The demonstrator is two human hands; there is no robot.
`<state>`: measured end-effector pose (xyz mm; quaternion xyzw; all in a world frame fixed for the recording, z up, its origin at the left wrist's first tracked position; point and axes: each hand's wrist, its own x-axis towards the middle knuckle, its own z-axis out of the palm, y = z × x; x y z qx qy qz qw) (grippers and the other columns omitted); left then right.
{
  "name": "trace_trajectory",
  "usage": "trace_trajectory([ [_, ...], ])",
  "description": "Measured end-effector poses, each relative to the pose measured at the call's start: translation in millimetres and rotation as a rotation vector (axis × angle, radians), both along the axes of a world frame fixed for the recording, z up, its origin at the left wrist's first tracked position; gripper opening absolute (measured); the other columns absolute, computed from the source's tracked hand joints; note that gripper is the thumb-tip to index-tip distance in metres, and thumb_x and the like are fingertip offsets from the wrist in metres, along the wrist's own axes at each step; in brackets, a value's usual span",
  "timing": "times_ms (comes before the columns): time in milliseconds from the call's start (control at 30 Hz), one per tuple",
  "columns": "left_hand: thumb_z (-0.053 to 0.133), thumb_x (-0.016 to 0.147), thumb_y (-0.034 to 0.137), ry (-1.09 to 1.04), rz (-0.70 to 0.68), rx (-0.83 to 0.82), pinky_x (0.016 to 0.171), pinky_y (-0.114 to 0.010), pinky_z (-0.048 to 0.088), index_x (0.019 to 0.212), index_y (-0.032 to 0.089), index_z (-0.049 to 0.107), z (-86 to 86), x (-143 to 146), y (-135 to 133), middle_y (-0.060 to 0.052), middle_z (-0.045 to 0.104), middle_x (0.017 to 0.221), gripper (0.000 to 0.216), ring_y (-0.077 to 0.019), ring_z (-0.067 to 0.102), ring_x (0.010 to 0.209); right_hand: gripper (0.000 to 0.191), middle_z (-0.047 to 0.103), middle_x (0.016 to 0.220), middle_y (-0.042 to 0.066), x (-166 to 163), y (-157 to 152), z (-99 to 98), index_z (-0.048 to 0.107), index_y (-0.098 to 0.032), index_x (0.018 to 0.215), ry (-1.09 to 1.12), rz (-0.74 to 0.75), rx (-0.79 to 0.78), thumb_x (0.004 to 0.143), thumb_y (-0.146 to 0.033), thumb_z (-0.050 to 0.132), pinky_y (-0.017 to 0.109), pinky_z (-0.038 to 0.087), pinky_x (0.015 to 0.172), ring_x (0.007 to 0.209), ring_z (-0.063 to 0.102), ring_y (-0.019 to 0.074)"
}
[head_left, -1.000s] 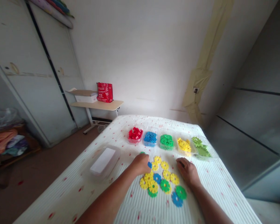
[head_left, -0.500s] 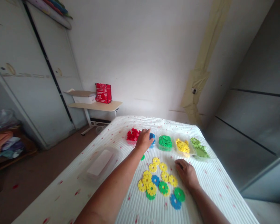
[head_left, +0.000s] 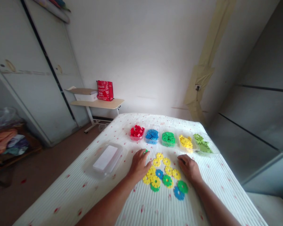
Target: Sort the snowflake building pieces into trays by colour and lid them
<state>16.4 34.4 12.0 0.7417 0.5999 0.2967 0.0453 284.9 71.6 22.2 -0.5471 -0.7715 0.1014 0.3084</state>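
Observation:
My left hand (head_left: 139,164) is low over the table, its thumb spread from the curled fingers. A green notched disc (head_left: 145,151) shows at its fingertips; no firm grip on it is visible. My right hand (head_left: 190,168) rests closed on the cloth, with a dark patch between thumb and fingers that I cannot make out. Between the hands lie several yellow snowflake discs (head_left: 155,181), some overlapping. Among them are a blue disc (head_left: 159,174) and a green disc (head_left: 167,180). Nearer me, another green disc (head_left: 182,186) overlaps a blue one (head_left: 179,193).
Across the back stand clear tubs of red pieces (head_left: 137,131), blue discs (head_left: 152,135), green discs (head_left: 168,138), yellow pieces (head_left: 185,142) and light green pieces (head_left: 202,144). A clear lid (head_left: 105,158) with a white label lies left. Behind, a red bag (head_left: 105,90) sits on a side table.
My left hand has come back from the blue tub toward me, down beside the green disc left of the yellow ones. My right hand stays closed in the same place.

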Motion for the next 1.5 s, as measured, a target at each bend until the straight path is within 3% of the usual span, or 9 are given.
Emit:
trace_trajectory([
  [133, 0.050, 0.080, 0.031, 0.008, -0.112, -0.011, 0.107, -0.045, 0.024, 0.123, 0.027, 0.050, 14.9, 10, -14, -0.005, 0.047, 0.131, 0.043, -0.0237, 0.035, 0.126, 0.024, 0.064, 0.079, 0.004, 4, -1, 3.5, 0.064, -0.019, 0.078, 0.077, 0.053, -0.057, 0.076, -0.033, 0.045, 0.028, 0.046, 0.068, 0.071, 0.059, 0.0166],
  [333, 0.053, 0.075, 0.055, 0.083, -0.287, -0.133, 0.106, -0.057, 0.010, 0.134, 0.035, 0.036, 25.4, 17, -32, -0.005, 0.030, 0.145, 0.065, -0.0331, 0.019, 0.133, 0.027, 0.058, 0.067, 0.000, 15, -9, 14.7, 0.064, -0.018, 0.087, 0.206, 0.205, -0.315, 0.072, -0.039, 0.056, 0.026, 0.043, 0.055, 0.061, 0.053, 0.0140],
  [500, 0.045, 0.085, 0.041, 0.078, -0.078, -0.058, 0.107, -0.054, 0.013, 0.132, 0.029, 0.040, 14.9, 10, -21, -0.006, 0.040, 0.139, 0.049, -0.0273, 0.027, 0.131, 0.040, 0.057, 0.073, 0.001, 14, -22, 27.2, 0.061, -0.017, 0.101, 0.174, 0.384, -0.454, 0.068, -0.039, 0.064, 0.024, 0.043, 0.054, 0.062, 0.053, 0.0130],
  [633, 0.040, 0.087, 0.031, 0.043, 0.152, 0.034, 0.106, -0.048, 0.023, 0.124, 0.024, 0.049, 6.3, -4, -6, -0.008, 0.047, 0.132, 0.038, -0.0246, 0.034, 0.127, 0.036, 0.058, 0.092, 0.003, 5, -27, 29.4, 0.062, -0.022, 0.098, -0.032, 0.373, -0.359, 0.063, -0.028, 0.065, 0.023, 0.044, 0.059, 0.069, 0.054, 0.0123],
  [733, 0.039, 0.087, 0.031, 0.034, 0.219, 0.033, 0.104, -0.044, 0.030, 0.119, 0.021, 0.054, -1.3, -11, 2, -0.010, 0.049, 0.129, 0.036, -0.0245, 0.038, 0.124, 0.032, 0.057, 0.093, 0.002, -3, -29, 28.7, 0.062, -0.022, 0.095, -0.177, 0.330, -0.290, 0.063, -0.024, 0.062, 0.023, 0.043, 0.063, 0.072, 0.055, 0.0127],
  [900, 0.041, 0.087, 0.031, 0.021, 0.223, 0.055, 0.102, -0.041, 0.033, 0.113, 0.024, 0.058, -9.2, -14, 6, -0.007, 0.053, 0.125, 0.032, -0.0228, 0.043, 0.119, 0.022, 0.057, 0.087, 0.001, -7, -29, 29.1, 0.060, -0.021, 0.086, -0.263, 0.304, -0.276, 0.065, -0.025, 0.059, 0.022, 0.040, 0.062, 0.071, 0.055, 0.0126],
  [1033, 0.040, 0.087, 0.031, 0.021, 0.228, 0.058, 0.102, -0.038, 0.034, 0.110, 0.024, 0.059, -9.3, -14, 7, -0.006, 0.053, 0.124, 0.031, -0.0215, 0.044, 0.118, 0.017, 0.057, 0.074, -0.001, -4, -26, 28.8, 0.058, -0.020, 0.084, -0.195, 0.235, -0.253, 0.072, -0.033, 0.055, 0.022, 0.038, 0.056, 0.062, 0.052, 0.0119],
  [1233, 0.040, 0.087, 0.031, 0.006, 0.213, 0.064, 0.101, -0.037, 0.035, 0.107, 0.024, 0.061, -10.6, -15, 8, -0.006, 0.057, 0.119, 0.030, -0.0207, 0.047, 0.115, 0.033, 0.058, 0.066, -0.001, -11, -29, 28.1, 0.055, -0.020, 0.092, 0.013, 0.178, -0.231, 0.085, -0.048, 0.039, 0.023, 0.039, 0.053, 0.056, 0.052, 0.0125],
  [1500, 0.041, 0.087, 0.030, 0.012, 0.196, 0.072, 0.100, -0.037, 0.035, 0.105, 0.022, 0.062, -6.0, -14, 7, -0.007, 0.058, 0.115, 0.029, -0.0208, 0.048, 0.113, 0.020, 0.062, 0.086, 0.006, -47, -42, 16.9, 0.059, -0.021, 0.086, -0.374, 0.091, -0.046, 0.082, -0.037, 0.048, 0.025, 0.041, 0.061, 0.076, 0.060, 0.0176],
])
